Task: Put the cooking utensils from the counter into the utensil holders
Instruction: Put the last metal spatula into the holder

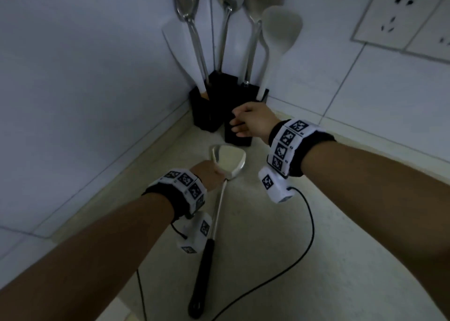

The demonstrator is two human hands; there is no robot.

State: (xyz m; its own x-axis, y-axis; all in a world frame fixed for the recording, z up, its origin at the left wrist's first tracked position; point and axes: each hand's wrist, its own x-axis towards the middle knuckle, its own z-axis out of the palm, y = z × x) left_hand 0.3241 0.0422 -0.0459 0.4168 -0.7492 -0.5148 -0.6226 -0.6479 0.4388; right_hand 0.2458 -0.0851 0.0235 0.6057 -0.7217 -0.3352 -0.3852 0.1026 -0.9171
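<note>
A steel spatula [227, 160] with a long shaft and black handle [202, 269] lies on the counter, blade toward the corner. My left hand [210, 174] rests at the blade's neck; its fingers are hidden under the blade edge, so the grip is unclear. My right hand [252, 121] curls around a black utensil holder [237, 135] that stands in front. Behind it, more black holders [207, 111] in the corner hold steel ladles [186, 6] and white spoons [280, 31].
Tiled walls meet in the corner behind the holders. A wall socket [399, 16] sits at the upper right. Black cables [309, 221] from my wrist devices trail across the light counter [267, 260].
</note>
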